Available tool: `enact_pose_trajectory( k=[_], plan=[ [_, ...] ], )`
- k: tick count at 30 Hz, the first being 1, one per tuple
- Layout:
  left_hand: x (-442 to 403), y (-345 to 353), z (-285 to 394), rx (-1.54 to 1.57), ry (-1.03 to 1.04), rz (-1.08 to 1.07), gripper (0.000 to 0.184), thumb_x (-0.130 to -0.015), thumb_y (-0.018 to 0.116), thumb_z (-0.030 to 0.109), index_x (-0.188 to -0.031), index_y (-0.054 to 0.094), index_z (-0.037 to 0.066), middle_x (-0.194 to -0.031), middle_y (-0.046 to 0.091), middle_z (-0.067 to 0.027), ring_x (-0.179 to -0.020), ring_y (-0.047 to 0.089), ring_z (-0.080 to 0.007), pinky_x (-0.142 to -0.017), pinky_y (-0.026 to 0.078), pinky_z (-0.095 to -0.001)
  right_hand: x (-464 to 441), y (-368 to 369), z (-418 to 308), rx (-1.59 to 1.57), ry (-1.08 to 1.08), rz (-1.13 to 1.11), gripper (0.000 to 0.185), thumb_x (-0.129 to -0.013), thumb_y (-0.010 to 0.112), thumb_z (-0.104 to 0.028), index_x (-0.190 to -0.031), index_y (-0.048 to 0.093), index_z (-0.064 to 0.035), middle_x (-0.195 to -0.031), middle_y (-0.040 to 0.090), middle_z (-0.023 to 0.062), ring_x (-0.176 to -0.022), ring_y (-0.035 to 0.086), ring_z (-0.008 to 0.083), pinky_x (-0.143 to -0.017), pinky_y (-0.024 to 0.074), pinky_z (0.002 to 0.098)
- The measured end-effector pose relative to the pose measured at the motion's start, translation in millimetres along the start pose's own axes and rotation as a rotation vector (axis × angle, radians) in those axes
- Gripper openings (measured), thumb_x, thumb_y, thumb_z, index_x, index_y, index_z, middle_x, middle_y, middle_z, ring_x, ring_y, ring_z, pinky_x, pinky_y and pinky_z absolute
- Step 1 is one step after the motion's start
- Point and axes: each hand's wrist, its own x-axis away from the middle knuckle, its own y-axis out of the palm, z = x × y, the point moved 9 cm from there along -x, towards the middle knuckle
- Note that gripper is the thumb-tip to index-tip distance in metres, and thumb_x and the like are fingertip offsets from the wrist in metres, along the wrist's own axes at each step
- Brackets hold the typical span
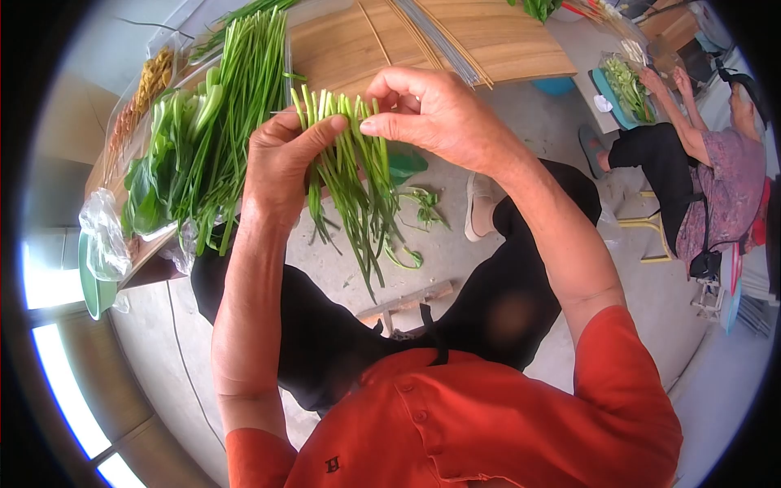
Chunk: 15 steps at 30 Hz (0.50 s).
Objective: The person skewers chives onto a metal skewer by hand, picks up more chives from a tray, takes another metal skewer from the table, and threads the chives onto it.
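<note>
Desk (512,41): wood-grained top, curved by the lens, across the upper centre and upper left of the frame. Thin tan sticks (413,32) and greyish ones (450,49) lie along it at upper centre. At upper left, a thick heap of long green stalks (252,73); beside it, broad leafy greens (167,142). Farther left, yellowish and pinkish items in clear wrap, too small to identify. A crumpled clear plastic bag (106,236) sits at the desk's left end, near a green container (91,281).

Bunch of green stalks (350,175): centre of the frame, above the floor, pale ends up, leaf tips drooping. Left hand (278,159): grip clenched round the bunch, thumb across the stalks. Right hand (451,114): thumb and forefinger at the bunch's right edge; cannot tell whether its grip pinches a stalk.

Room: pale grey floor (521,122), loose green scraps (423,207) under the bunch. Bright panels (65,390) at lower left. At upper right, another person (728,191) in a patterned top, seated on a yellow-framed seat (655,244), hands near a tray (600,85) of cut greens.
</note>
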Motion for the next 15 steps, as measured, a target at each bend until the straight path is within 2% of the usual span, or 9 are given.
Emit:
enact_pose_trajectory(
  k=[2,4,7,10,11,12,15],
  plan=[
    [0,-2,-3,-0.012,0.011,0.018,0.010,-0.085,0.071,0.007,-0.094,0.071,0.002,-0.081,0.069,-0.0038,-0.067,0.063,-0.0082,-0.061,0.053,-0.0233,-1,2,-2,0.025,-0.029,-0.003,0.011,-0.090,0.066,-0.009,-0.089,0.058,-0.0011,-0.074,0.053,-0.0047,-0.068,0.048,0.0020,-0.059,0.0407,0.0205],
    [-1,-5,-4,-0.036,0.034,0.027,0.009,-0.084,0.072,0.007,-0.092,0.072,0.002,-0.080,0.068,-0.0010,-0.068,0.060,-0.0060,-0.063,0.050,-0.0216,0,1,4,0.051,0.014,0.026,0.011,-0.090,0.066,-0.011,-0.088,0.058,-0.0022,-0.072,0.051,-0.0057,-0.066,0.045,0.0015,-0.057,0.0381,0.0204],
    [-1,-5,-4,-0.110,0.041,0.010,0.007,-0.082,0.074,0.006,-0.089,0.073,0.004,-0.079,0.065,0.0044,-0.071,0.055,-0.0034,-0.066,0.043,-0.0203,2,1,1,0.078,0.052,0.010,0.013,-0.090,0.066,-0.012,-0.087,0.058,-0.0017,-0.071,0.051,-0.0047,-0.066,0.045,0.0029,-0.058,0.0391,0.0220],
    [1,-7,-7,-0.148,0.058,0.018,0.009,-0.081,0.075,0.005,-0.090,0.073,0.003,-0.080,0.066,0.0031,-0.072,0.056,-0.0043,-0.067,0.044,-0.0214,6,4,-9,0.147,0.023,-0.057,0.015,-0.090,0.066,-0.013,-0.090,0.058,-0.0007,-0.071,0.051,-0.0032,-0.066,0.047,0.0051,-0.060,0.0411,0.0245],
    [1,-6,-5,-0.161,0.124,0.031,0.009,-0.082,0.074,0.006,-0.090,0.073,0.003,-0.078,0.067,0.0014,-0.068,0.057,-0.0048,-0.061,0.045,-0.0212,8,7,0,0.129,0.059,-0.079,0.015,-0.089,0.065,-0.013,-0.093,0.057,-0.0002,-0.072,0.053,-0.0015,-0.067,0.049,0.0072,-0.062,0.0424,0.0264],
    [2,-6,-4,-0.170,0.131,0.028,0.009,-0.082,0.074,0.006,-0.090,0.073,0.003,-0.078,0.067,0.0014,-0.068,0.057,-0.0048,-0.061,0.045,-0.0212,10,5,0,0.128,0.049,-0.072,0.015,-0.089,0.065,-0.013,-0.093,0.057,-0.0002,-0.072,0.053,-0.0015,-0.067,0.049,0.0072,-0.062,0.0424,0.0264],
    [4,-9,-6,-0.135,0.054,0.045,0.009,-0.085,0.072,0.009,-0.092,0.072,0.003,-0.073,0.068,-0.0006,-0.057,0.058,-0.0059,-0.046,0.044,-0.0206,19,1,8,0.077,0.155,-0.067,0.012,-0.090,0.062,-0.010,-0.094,0.057,-0.0003,-0.074,0.057,-0.0005,-0.068,0.051,0.0073,-0.062,0.0426,0.0252]
  ],
)
